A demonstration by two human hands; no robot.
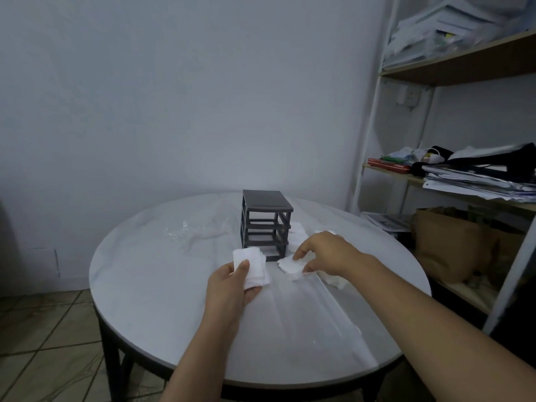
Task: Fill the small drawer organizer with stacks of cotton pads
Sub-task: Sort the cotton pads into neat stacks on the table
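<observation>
Likely the fanned stack of cotton pads [251, 266] gripped by the left hand [229, 288] slides apart while the right hand [324, 253] pinches loose pads [290, 268] at the drawer organizer's [265, 224] five o'clock.

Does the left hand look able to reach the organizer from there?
Probably yes: the left hand, gripping pads, is right before the organizer, nothing between; the right hand pinches loose pads aside.

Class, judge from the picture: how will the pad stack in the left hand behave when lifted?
Probably soft and floppy: the stack droops past the left hand. Likely light: thumb and fingers alone hold it. Edges sit uneven, so pads may slip apart.
</observation>
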